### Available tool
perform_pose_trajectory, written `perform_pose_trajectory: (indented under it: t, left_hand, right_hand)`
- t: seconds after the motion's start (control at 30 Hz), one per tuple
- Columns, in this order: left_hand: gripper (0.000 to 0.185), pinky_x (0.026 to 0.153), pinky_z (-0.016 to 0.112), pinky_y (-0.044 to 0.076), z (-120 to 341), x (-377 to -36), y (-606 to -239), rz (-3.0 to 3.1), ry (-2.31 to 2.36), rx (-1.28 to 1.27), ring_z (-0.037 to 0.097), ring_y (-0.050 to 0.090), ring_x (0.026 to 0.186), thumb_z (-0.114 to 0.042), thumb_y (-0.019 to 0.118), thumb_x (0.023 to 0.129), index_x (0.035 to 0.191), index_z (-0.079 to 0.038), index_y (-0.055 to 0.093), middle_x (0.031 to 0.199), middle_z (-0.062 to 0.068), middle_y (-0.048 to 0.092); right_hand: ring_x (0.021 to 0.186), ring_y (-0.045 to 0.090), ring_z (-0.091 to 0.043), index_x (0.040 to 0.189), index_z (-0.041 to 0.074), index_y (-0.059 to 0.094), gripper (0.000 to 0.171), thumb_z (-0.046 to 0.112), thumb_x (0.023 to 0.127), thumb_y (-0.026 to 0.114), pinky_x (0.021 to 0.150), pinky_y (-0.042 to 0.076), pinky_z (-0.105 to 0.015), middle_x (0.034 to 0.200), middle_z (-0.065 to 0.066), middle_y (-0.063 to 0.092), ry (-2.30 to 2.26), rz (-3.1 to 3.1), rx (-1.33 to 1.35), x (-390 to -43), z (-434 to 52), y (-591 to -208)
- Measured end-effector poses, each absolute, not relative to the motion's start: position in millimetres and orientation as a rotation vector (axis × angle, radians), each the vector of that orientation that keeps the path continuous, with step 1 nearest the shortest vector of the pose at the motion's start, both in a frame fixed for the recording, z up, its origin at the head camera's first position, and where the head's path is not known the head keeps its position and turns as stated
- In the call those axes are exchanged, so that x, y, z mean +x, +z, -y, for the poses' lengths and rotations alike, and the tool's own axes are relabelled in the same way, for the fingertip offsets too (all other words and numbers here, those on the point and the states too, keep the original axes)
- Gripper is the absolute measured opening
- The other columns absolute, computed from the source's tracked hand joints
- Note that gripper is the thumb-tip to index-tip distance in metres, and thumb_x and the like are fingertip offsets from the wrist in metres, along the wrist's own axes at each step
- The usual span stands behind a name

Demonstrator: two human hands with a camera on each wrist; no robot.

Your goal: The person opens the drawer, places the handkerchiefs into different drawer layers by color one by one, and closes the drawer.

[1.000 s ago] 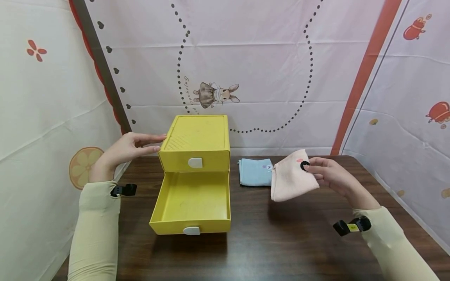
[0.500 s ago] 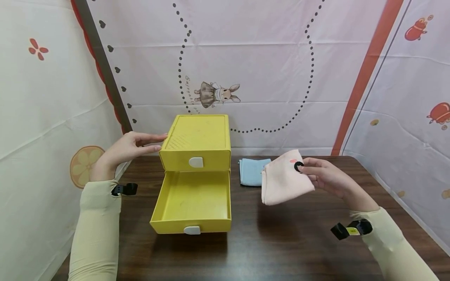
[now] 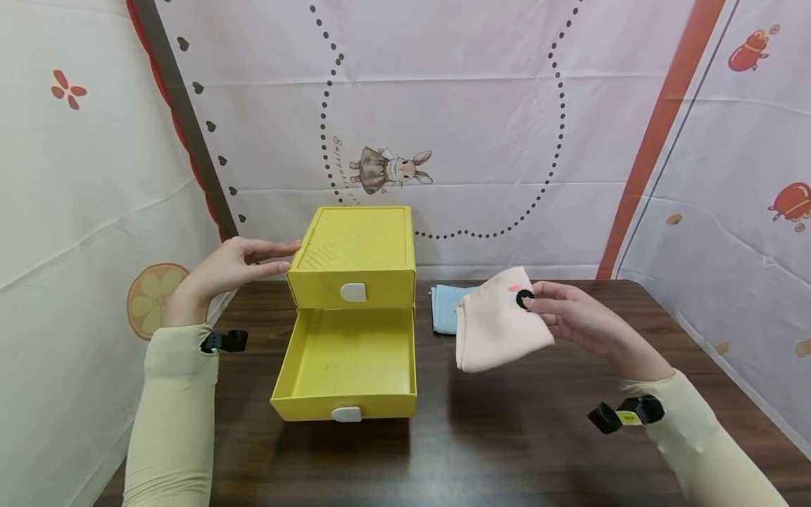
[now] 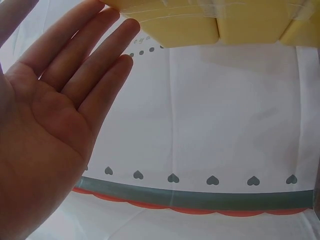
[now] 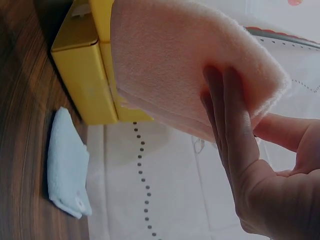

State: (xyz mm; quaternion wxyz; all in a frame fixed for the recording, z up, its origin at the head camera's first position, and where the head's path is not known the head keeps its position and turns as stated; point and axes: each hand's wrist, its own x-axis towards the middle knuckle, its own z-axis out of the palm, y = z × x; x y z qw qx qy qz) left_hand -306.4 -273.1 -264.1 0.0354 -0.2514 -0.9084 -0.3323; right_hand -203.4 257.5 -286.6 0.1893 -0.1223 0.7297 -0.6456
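Observation:
A yellow two-drawer box [image 3: 352, 262] stands on the dark wooden table [image 3: 507, 429]. Its lower drawer [image 3: 345, 366] is pulled out and holds nothing. My left hand [image 3: 236, 270] lies flat with straight fingers against the box's left side [image 4: 165, 25]. My right hand [image 3: 573, 318] pinches a folded pink cloth [image 3: 497, 325] between thumb and fingers, above the table to the right of the box; the pink cloth [image 5: 185, 75] fills the right wrist view. A folded blue cloth [image 3: 446, 308] lies behind it, the blue cloth [image 5: 67, 165] flat on the table.
Printed fabric walls close in the table at the back [image 3: 443, 127], left [image 3: 76, 211] and right [image 3: 747, 211]. Bare wood stretches in front of the drawer and to the right of my right hand.
My right hand has carried the pink cloth leftward toward the box, now covering more of the blue cloth. The left hand has stayed put.

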Motion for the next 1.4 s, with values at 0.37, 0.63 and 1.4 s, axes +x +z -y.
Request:
perform_pose_trajectory:
  t: [0.37, 0.63, 1.4]
  left_hand:
    - [0.041, 0.084, 0.018, 0.046, 274.2, -305.9, -263.6, 2.803, -0.997, -0.752, 0.01, 0.054, 0.118, -0.042, 0.065, 0.088, 0.128, -0.034, 0.06, 0.132, -0.008, 0.059]
    - [0.042, 0.083, 0.018, 0.047, 274.0, -305.6, -263.8, 2.799, -1.005, -0.754, 0.01, 0.055, 0.117, -0.041, 0.065, 0.088, 0.129, -0.034, 0.06, 0.132, -0.006, 0.059]
    - [0.042, 0.083, 0.014, 0.046, 275.9, -311.3, -266.0, 2.799, -1.024, -0.773, 0.014, 0.054, 0.122, -0.039, 0.066, 0.088, 0.129, -0.034, 0.059, 0.133, -0.011, 0.057]
  right_hand:
    - [0.081, 0.067, -0.008, 0.111, 0.006, 0.05, 0.014, 0.014, 0.099, 0.049, 0.069, 0.054, -0.027, 0.095, 0.001, 0.065, -1.832, -1.965, -0.408, -205.2, -242.5, -280.1]
    - [0.078, 0.065, -0.008, 0.114, 0.002, 0.047, 0.017, 0.012, 0.1, 0.047, 0.068, 0.054, -0.025, 0.096, 0.0, 0.064, -1.832, -1.913, -0.498, -205.1, -227.7, -275.5]
    - [0.071, 0.062, -0.008, 0.119, 0.003, 0.046, 0.02, 0.008, 0.1, 0.044, 0.065, 0.054, -0.023, 0.091, 0.0, 0.062, -1.871, -1.786, -0.569, -203.0, -193.5, -269.9]
